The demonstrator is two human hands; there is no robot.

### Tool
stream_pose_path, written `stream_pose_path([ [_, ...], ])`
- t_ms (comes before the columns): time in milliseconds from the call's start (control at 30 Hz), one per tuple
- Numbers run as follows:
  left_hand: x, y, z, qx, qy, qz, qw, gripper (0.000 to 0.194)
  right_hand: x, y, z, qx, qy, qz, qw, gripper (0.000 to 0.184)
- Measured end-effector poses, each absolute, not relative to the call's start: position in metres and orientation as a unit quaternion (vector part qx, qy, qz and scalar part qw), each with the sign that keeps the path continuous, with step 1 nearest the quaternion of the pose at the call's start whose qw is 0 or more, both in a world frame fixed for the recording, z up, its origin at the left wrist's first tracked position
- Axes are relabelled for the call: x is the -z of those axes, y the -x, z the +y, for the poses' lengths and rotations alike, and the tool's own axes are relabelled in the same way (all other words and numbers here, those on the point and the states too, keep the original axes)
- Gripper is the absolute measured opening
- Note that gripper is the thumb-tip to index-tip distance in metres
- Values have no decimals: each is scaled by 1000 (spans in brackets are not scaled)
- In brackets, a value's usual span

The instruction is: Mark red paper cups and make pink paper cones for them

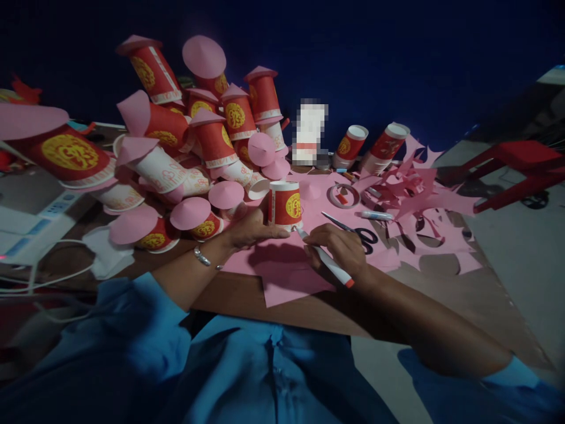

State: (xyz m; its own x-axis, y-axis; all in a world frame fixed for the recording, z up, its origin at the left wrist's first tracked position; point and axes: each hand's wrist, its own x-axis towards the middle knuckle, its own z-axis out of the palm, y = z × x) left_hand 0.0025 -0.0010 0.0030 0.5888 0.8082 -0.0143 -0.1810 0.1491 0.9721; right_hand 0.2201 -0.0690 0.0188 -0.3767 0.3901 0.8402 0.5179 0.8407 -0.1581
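From upper left to centre, pink-capped cups (212,144) are heaped on the worktop (238,297). The left hand (251,231) has its grip clamped on the lower edge of the red cup (281,205) at frame centre — it seems paper, light, easily crushed, so this rim is probably the firmest hold. The right hand (339,247) closes around a white marker (329,263). Right of centre, a ring (344,206) encloses a red scrap (342,199); inside the stacked cups (385,147), upper right — I cannot tell.
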Motion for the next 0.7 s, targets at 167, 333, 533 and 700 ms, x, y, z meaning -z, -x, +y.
stream_pose_path([
  [167, -6, -2, -2, -340, -554, 295, 700, 92, -21, -219, -69, 75, 276, -829, 480, 16],
  [333, -4, -2, -2, -343, -554, 293, 700, 89, -20, -220, -70, 48, 271, -833, 480, 17],
  [533, -7, -1, -2, -329, -570, 319, 682, 82, -20, -218, -71, 35, 263, -838, 476, 15],
  [700, -9, -2, -1, -332, -590, 318, 663, 74, -23, -217, -72, 41, 262, -833, 486, 16],
])
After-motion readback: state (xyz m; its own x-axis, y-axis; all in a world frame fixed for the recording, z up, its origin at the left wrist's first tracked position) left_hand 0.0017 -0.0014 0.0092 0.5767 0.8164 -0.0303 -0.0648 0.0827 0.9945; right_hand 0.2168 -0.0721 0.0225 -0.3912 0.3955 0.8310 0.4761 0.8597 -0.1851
